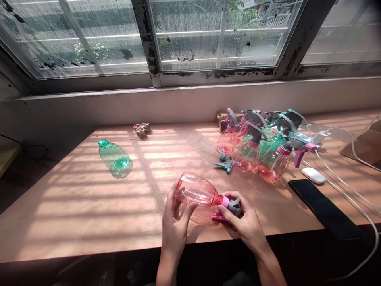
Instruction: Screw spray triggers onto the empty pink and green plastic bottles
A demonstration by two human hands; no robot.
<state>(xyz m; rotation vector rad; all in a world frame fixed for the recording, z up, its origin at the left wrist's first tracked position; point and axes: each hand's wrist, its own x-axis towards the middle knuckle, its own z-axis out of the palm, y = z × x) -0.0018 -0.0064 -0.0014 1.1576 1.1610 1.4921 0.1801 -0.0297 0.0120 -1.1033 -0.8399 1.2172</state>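
A clear pink spray bottle (198, 194) lies sideways in both my hands above the near edge of the wooden table (89, 198). My left hand (175, 222) is wrapped round the bottle's body. My right hand (244, 224) is closed on its grey and pink spray head (230, 206) at the neck. Farther right stands a cluster of several pink and green spray bottles (256, 147) with heads fitted. A loose teal spray head (224, 163) lies beside them. A green bottle (116, 159) without a head lies on its side at the left.
A black phone (324, 208) lies at the right front edge, with a white mouse (312, 174) behind it. White cables (354, 159) and a power strip (315, 139) run along the right. Small square parts (142, 129) sit near the wall. A cardboard box (366, 145) is at far right.
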